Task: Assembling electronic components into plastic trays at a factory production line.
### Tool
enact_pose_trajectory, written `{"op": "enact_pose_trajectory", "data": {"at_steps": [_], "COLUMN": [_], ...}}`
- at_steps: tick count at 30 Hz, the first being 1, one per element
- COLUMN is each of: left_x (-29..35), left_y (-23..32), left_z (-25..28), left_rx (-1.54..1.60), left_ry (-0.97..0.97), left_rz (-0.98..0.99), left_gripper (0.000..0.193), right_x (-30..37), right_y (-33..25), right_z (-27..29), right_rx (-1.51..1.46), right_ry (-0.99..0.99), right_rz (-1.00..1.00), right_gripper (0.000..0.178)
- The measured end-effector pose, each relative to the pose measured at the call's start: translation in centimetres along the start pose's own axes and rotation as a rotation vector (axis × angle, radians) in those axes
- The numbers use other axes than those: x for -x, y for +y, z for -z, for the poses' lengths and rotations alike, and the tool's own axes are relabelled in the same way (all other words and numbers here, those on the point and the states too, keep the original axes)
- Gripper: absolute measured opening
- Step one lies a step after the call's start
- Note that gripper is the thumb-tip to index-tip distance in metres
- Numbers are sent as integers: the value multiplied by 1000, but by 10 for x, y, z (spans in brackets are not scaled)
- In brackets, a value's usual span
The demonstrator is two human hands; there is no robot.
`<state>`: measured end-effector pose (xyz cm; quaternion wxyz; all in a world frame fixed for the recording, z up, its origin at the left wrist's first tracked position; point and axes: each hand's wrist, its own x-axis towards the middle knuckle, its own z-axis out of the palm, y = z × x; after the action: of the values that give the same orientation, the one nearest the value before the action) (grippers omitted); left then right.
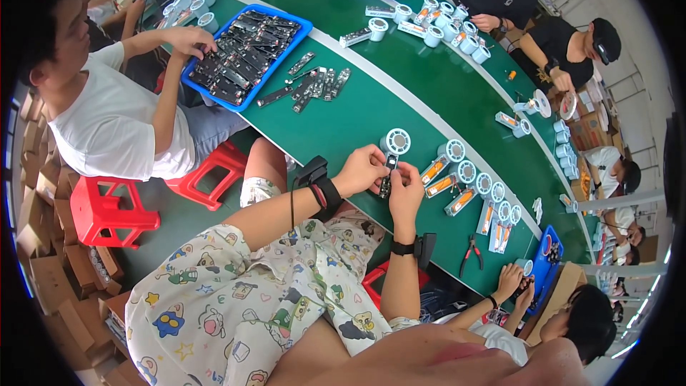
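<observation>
A light-blue round-headed fan housing (397, 141) stands close to me at the table's edge, its ringed head away from me. Below that head, a narrow black circuit board (386, 186) is pinched between my two hands. My left hand (361, 171) grips it from the left with thumb and fingertips. From the other side, the fingers of my right hand (405, 191) close on the same board. Whether the board is seated in the housing is hidden by my fingers. Just right are several similar fan housings (466, 171), with orange battery cells (440, 185) in their handles.
Loose circuit boards (314, 87) lie ahead left, beside a blue tray (187, 80) full of boards, where a co-worker's hand (193, 41) reaches. Red-handled pliers (469, 256) lie to the right. Another worker's hands (509, 280) are beyond, near another blue tray (549, 271). Red stools (114, 209) stand left.
</observation>
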<state>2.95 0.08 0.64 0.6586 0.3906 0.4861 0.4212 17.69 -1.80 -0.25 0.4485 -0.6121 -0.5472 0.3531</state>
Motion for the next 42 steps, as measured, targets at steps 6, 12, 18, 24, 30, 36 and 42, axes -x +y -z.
{"op": "enact_pose_trajectory", "data": {"at_steps": [6,12,18,24,30,36,42], "left_x": [2,6,31,33,35,32,29], "left_y": [9,8,-14,-10,-9,-7,5], "left_z": [4,4,-9,4,9,7,14], "left_rx": [-185,-409,-690,-819,-827,-846,-1023], "left_ry": [-10,-38,116,9,-24,27,31], "left_rz": [-43,-46,-586,-681,-697,-710,-728], "left_gripper": [19,20,33,50,56,62,58], "right_x": [-7,4,-2,-8,-6,-10,-8], "right_y": [1,3,10,6,6,4,-28], "right_z": [-2,-6,1,6,6,6,15], "right_rx": [33,49,0,-57,-82,-46,258], "right_ry": [-34,1,-65,-126,-110,-129,-190], "right_rz": [-36,-8,-24,-118,-134,-144,-87], "right_gripper": [23,24,25,23,22,22,26]}}
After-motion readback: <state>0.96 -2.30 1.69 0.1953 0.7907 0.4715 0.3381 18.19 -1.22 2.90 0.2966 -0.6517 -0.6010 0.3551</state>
